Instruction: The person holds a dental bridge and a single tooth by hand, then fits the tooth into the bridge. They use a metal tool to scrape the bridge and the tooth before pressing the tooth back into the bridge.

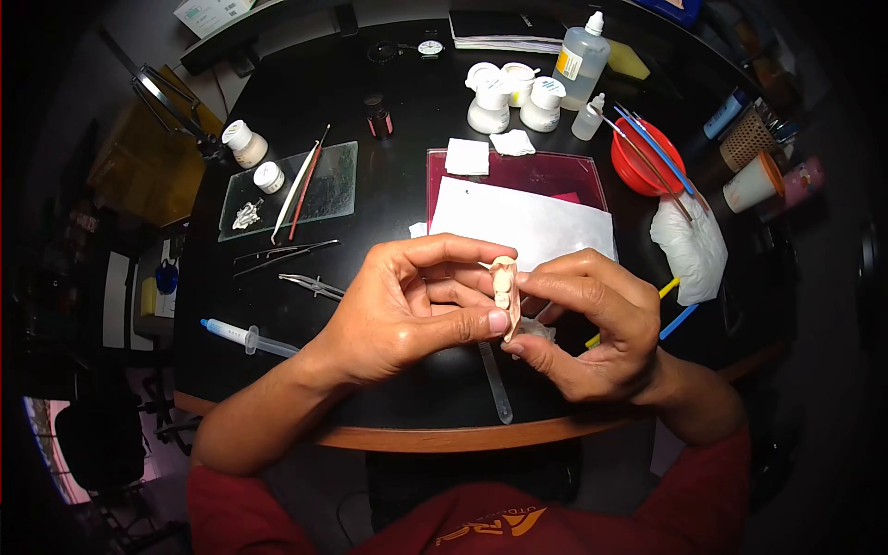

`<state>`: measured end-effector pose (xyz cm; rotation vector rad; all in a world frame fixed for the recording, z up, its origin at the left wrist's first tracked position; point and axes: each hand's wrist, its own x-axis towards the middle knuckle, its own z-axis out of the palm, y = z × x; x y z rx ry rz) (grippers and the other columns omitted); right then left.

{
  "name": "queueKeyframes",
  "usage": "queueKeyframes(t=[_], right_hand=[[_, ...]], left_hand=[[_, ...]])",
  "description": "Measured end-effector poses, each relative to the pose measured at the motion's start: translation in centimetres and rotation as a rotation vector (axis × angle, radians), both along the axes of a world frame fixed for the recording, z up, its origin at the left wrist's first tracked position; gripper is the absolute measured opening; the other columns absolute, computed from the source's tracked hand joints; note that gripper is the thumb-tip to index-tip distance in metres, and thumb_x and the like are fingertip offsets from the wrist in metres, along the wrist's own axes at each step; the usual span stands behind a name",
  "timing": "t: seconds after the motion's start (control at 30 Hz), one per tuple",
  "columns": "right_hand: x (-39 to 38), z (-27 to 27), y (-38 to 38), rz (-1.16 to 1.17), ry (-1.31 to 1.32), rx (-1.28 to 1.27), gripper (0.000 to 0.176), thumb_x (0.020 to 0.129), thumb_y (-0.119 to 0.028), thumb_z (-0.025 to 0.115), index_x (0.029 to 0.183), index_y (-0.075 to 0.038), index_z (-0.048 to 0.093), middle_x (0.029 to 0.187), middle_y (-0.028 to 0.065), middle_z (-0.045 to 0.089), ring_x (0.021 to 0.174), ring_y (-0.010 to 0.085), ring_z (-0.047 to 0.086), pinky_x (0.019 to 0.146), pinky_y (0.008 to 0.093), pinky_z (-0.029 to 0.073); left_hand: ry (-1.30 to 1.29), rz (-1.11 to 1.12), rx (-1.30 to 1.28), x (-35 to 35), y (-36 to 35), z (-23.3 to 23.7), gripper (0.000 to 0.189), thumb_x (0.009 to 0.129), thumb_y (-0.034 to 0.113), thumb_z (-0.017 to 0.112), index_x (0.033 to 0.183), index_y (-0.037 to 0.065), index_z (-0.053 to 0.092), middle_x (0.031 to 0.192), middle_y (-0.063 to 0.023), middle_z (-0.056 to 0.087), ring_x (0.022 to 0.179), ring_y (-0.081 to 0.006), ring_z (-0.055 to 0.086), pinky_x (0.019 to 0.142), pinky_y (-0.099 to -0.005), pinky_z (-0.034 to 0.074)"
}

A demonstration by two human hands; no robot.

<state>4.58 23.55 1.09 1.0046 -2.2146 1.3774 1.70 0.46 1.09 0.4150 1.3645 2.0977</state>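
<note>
A small dental model (504, 289) with a row of cream-coloured teeth on a pinkish base is held up over the front of the black table. My left hand (416, 301) grips it from the left, thumb at its lower end and index finger at its top. From the right, my right hand (597, 324) pinches the model's edge between thumb and fingers. Below the hands lies a clear plastic strip-like tool (496, 384), its upper end hidden. A crumpled whitish piece (536, 328) shows partly behind the right fingers.
A white paper sheet (518, 222) covers part of a dark red plate (592, 176). Jars (488, 111) and a large bottle (581, 65) stand behind. Right is a red bowl (638, 157) with brushes; left are a glass slab (328, 185), tweezers (313, 286) and a syringe (245, 338).
</note>
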Motion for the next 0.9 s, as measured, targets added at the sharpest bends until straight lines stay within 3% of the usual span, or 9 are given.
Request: queueKeyframes(t=[0.9], right_hand=[[0.05, 0.21, 0.03, 0.013, -0.003, 0.03, 0.046, 0.073, -0.007, 0.088, 0.115, 0.003, 0.071, 0.095, 0.0159, 0.071, 0.078, 0.0206, 0.072, 0.065, 0.029, 0.057]], left_hand=[[0.04, 0.007, -0.055, 0.14, 0.0, 0.3, 0.053, 0.085, -0.007, 0.076, 0.133, -0.011, 0.054, 0.111, -0.0168, 0.068, 0.101, -0.0199, 0.071, 0.091, -0.031, 0.059]])
